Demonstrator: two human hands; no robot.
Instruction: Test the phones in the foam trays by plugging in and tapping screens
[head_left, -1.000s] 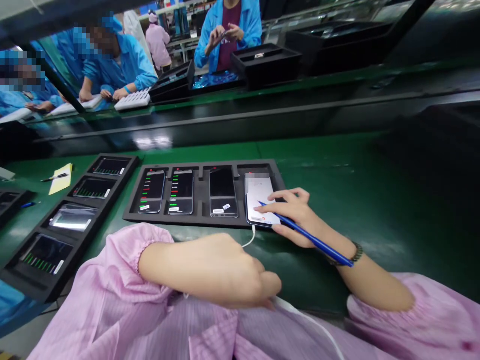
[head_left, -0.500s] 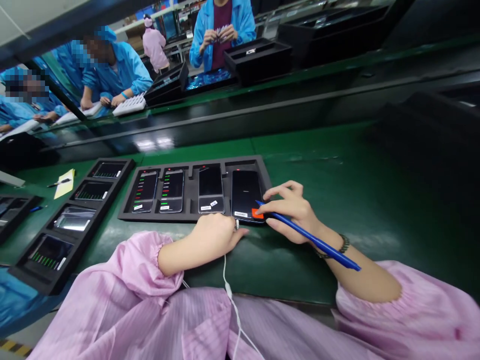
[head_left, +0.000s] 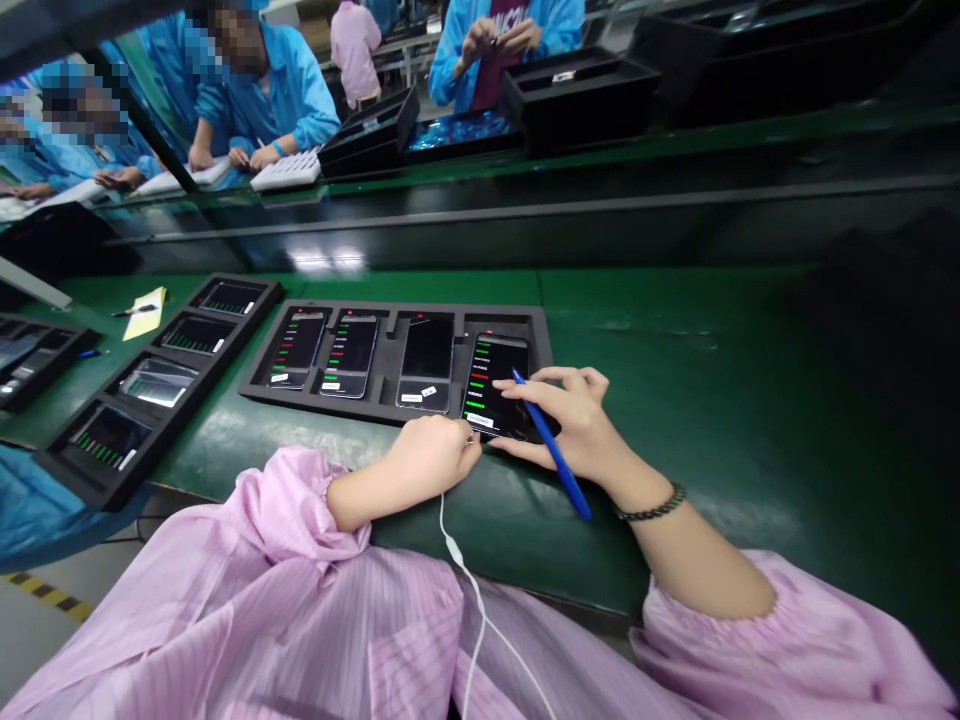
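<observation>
Left hand (head_left: 431, 455) pinched on white cable (head_left: 454, 550), phone (head_left: 487, 368) just beyond that pinch and under the right hand (head_left: 581, 415), which clasps a blue pen (head_left: 564, 472); a sideways cable tug could skew the phone, or a dipping pen scratch it.

Glossy phone screen (head_left: 501, 358), matt tray (head_left: 388, 352), plastic pen (head_left: 556, 452)

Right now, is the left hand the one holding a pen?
No, the left hand holds a white cord, while a blue pen is held in the right hand.
</observation>
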